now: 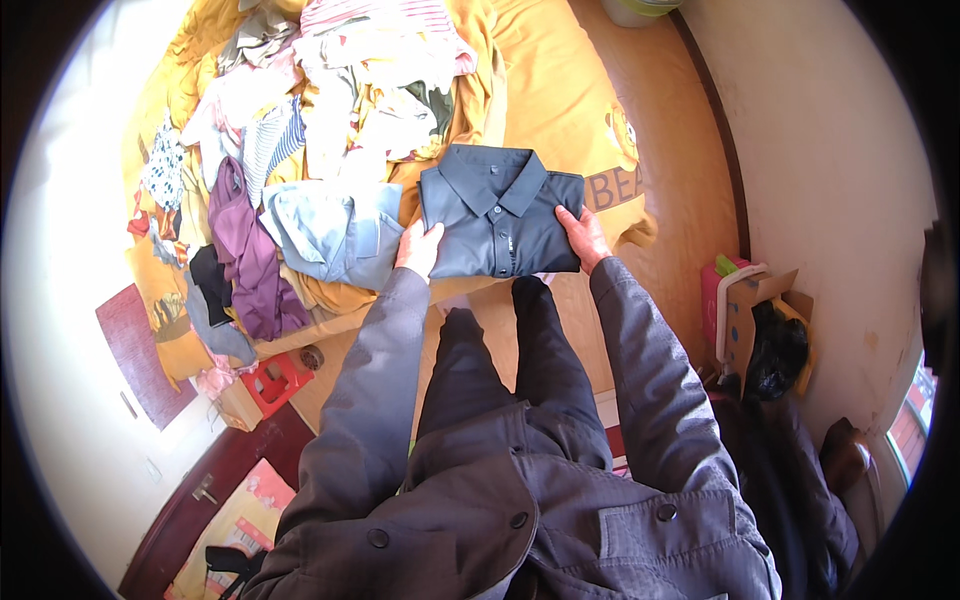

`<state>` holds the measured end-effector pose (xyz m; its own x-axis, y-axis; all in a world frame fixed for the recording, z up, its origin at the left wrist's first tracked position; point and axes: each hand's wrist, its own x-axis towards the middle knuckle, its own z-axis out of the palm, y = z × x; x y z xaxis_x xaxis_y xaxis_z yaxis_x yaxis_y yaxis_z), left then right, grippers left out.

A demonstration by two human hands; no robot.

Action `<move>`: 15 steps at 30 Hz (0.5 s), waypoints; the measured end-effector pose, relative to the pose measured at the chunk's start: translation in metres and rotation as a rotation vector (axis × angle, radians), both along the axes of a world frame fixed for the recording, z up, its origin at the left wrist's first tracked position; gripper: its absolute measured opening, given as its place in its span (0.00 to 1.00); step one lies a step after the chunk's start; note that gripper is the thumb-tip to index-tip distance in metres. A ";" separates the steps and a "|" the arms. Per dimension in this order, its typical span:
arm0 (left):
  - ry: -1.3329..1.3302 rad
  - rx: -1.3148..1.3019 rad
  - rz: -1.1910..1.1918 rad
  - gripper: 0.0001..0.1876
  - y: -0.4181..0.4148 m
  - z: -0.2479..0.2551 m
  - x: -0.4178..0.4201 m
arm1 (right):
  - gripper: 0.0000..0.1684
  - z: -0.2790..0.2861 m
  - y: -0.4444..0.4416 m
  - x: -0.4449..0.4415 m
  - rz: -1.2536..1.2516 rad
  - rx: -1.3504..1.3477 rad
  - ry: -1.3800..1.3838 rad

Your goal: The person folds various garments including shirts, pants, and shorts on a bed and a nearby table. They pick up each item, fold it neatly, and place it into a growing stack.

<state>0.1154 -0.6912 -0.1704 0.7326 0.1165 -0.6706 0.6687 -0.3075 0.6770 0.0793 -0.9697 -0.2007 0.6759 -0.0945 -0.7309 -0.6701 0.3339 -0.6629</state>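
Observation:
A dark grey collared shirt [480,232], folded into a rectangle with its collar away from me, lies at the near edge of the bed. My left hand [420,246] grips its left side, thumb on top. At its right side, my right hand [583,231] holds the edge the same way. Close by on the left is a light blue shirt [322,232], loosely folded. A crumpled purple garment [244,255] lies farther left. Behind them a heap of mixed clothes [367,97] covers much of the yellow bedding [540,75].
A red plastic stool [276,382] stands below the bed's left corner. On the right, a cardboard box [742,319] with a black plastic bag [776,352] sits near the wall beside a pink container [709,296]. A bucket [634,11] is at the top.

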 end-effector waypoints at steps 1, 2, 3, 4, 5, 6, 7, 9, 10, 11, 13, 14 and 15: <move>0.009 -0.048 0.028 0.16 0.002 0.002 -0.002 | 0.21 0.008 -0.001 -0.002 0.004 -0.017 -0.007; 0.033 -0.078 0.030 0.16 0.006 0.005 -0.003 | 0.21 0.014 -0.002 -0.005 0.015 -0.014 0.008; 0.057 -0.113 0.030 0.16 0.007 0.008 -0.005 | 0.21 0.020 -0.005 -0.009 0.023 -0.017 0.023; 0.082 -0.148 0.027 0.16 0.010 0.011 -0.007 | 0.22 0.027 -0.007 -0.015 0.027 -0.020 0.039; 0.108 -0.182 0.020 0.17 0.013 0.013 -0.007 | 0.22 0.034 -0.007 -0.021 0.007 -0.010 0.041; 0.097 -0.170 -0.049 0.17 0.018 0.010 -0.008 | 0.21 0.043 -0.005 -0.028 -0.010 -0.002 0.042; 0.083 -0.159 -0.123 0.18 0.025 0.000 -0.008 | 0.21 0.049 -0.005 -0.034 -0.033 0.004 0.041; 0.055 -0.144 -0.285 0.20 0.032 -0.020 -0.006 | 0.21 0.049 -0.003 -0.055 -0.108 -0.019 -0.005; -0.002 -0.077 -0.413 0.20 0.028 -0.021 -0.005 | 0.21 0.051 -0.002 -0.067 -0.160 -0.046 -0.021; -0.013 -0.044 -0.511 0.21 0.024 -0.022 -0.001 | 0.21 0.053 -0.001 -0.080 -0.218 -0.074 -0.038; -0.035 0.007 -0.734 0.22 -0.002 -0.006 0.001 | 0.19 0.068 -0.002 -0.115 -0.375 -0.086 -0.052; -0.085 -0.040 -0.861 0.27 -0.013 0.010 0.000 | 0.18 0.074 0.006 -0.139 -0.512 -0.054 -0.096; -0.177 -0.060 -0.870 0.34 0.026 -0.056 0.001 | 0.18 0.090 0.019 -0.142 -0.483 -0.144 -0.113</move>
<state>0.1166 -0.6652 -0.2263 0.6386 -0.5613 -0.5265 0.0991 -0.6185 0.7795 -0.0628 -0.9503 -0.1110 0.6042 -0.5098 -0.6123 -0.3835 0.4876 -0.7844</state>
